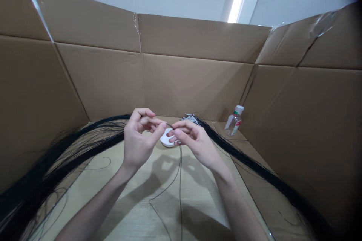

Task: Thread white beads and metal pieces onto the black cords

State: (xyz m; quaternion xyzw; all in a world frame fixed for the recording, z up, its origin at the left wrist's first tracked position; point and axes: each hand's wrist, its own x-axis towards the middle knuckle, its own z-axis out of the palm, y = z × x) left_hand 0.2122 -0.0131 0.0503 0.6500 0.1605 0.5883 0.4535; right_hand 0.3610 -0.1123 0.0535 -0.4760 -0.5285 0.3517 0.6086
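Between thumb and fingers, my left hand (143,135) pinches a thin dark cord (181,173). My right hand (195,139) grips the same cord a short way to the right, so a small arc of it bridges the two hands. Two strands hang from the right hand down over the pale board (135,203) toward the front edge of the view. Behind the fingers stands a round white dish (166,140), partly covered by them; its contents are hidden.
Bundles of long black cords (93,147) lie at the left. Another black bundle (254,162) runs along the right, with silvery-white ends (190,119) at the back. A clear bottle with a white cap (234,120) stands back right. Cardboard walls (195,83) enclose the work area.
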